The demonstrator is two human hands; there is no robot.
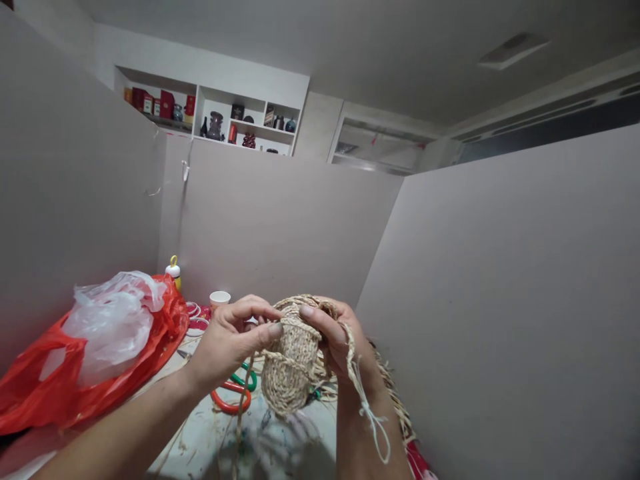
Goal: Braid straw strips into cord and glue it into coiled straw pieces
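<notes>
Both hands hold a woven straw slipper [287,383] up over the table, its rounded end pointing down towards me. My left hand [233,333] pinches the braid at its upper left side between thumb and forefinger. My right hand [335,333] grips it from the right, thumb pressed on top and the other fingers mostly hidden behind. A loose straw braid [351,357] hangs over my right wrist, with white string [373,420] tied at its end. Another straw strand [240,413] dangles below my left hand.
Below lie red [230,405] and green [249,379] loop handles, apparently of scissors. A red plastic bag [45,387] with a clear bag [117,320] fills the left. A paper cup [220,299] and yellow-white bottle [173,272] stand behind. Grey partitions [280,220] surround the table.
</notes>
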